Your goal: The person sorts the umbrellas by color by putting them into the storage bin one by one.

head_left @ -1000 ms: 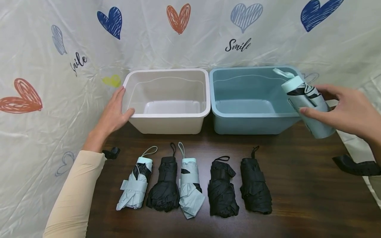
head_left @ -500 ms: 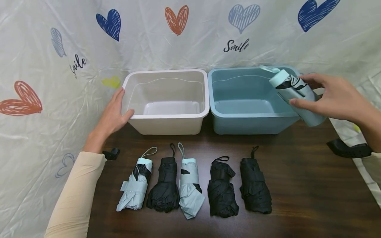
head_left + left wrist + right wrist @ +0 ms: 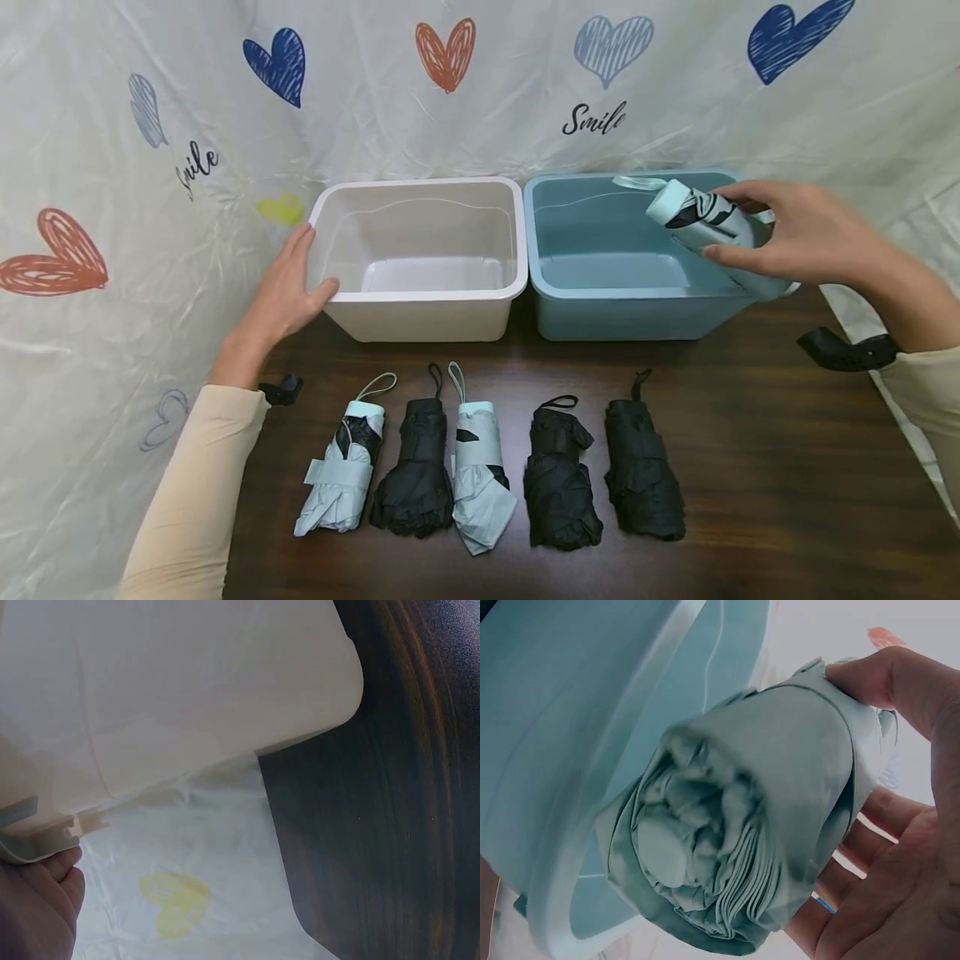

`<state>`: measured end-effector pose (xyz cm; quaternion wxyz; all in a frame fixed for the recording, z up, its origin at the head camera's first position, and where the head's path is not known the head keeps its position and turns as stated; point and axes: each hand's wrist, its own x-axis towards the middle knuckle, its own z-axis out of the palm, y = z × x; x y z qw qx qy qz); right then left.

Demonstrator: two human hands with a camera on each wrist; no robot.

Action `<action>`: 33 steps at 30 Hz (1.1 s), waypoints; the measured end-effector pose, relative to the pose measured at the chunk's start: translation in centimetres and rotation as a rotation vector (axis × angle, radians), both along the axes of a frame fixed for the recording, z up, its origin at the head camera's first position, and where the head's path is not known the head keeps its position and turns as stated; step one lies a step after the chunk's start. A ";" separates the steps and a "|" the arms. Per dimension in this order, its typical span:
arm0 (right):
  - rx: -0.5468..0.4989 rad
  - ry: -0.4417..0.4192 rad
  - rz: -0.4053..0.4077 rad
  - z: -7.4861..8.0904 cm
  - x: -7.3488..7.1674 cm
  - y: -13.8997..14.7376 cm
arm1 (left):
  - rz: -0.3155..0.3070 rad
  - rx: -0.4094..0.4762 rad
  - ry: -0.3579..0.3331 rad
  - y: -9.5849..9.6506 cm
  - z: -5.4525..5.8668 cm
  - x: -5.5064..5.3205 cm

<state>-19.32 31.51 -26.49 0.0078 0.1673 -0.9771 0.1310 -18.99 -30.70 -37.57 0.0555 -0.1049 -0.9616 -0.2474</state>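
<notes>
My right hand (image 3: 806, 229) grips a folded light-blue umbrella (image 3: 708, 218) over the right end of the blue bin (image 3: 615, 312). The umbrella is tilted, its pale cap and strap toward the bin's inside. Its lower end, with gathered fabric folds, faces the camera in the right wrist view; part of it is hidden by the fingers in the head view. At the front left corner of the off-white bin (image 3: 427, 319), my left hand (image 3: 285, 283) holds the rim. In the left wrist view, fingers (image 3: 69, 874) show below that rim.
On the dark wooden table (image 3: 750, 467), in front of the bins, lie a light-blue umbrella (image 3: 341, 471), a black umbrella (image 3: 416, 475), another light-blue umbrella (image 3: 480, 475) and two more black ones. A heart-printed white sheet (image 3: 510, 100) rises behind.
My right hand has carried the light-blue umbrella leftward and slightly up, from the blue bin's right edge to over its opening. My left hand has stayed on the off-white bin.
</notes>
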 end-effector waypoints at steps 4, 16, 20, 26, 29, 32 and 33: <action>0.017 -0.024 0.026 0.2 -0.5 -0.3 | -0.006 -0.005 -0.007 -0.1 0.1 0.0; 0.027 -0.110 0.061 0.6 -2.6 -2.1 | 0.004 0.000 -0.016 -0.1 0.1 0.2; 0.033 -0.113 0.081 0.4 -3.1 -2.6 | -0.001 -0.005 -0.023 0.0 0.2 0.1; 0.014 -0.115 0.122 0.0 -3.5 -2.8 | -0.002 -0.022 -0.032 0.0 0.3 0.1; 0.002 -0.125 0.136 0.0 -3.5 -2.8 | -0.006 -0.023 -0.030 0.0 0.3 0.0; 0.001 -0.135 0.153 0.1 -3.7 -2.8 | -0.002 -0.022 -0.027 0.1 0.2 0.0; 0.004 -0.135 0.158 0.2 -3.8 -2.9 | -0.002 -0.019 -0.024 0.1 0.2 0.0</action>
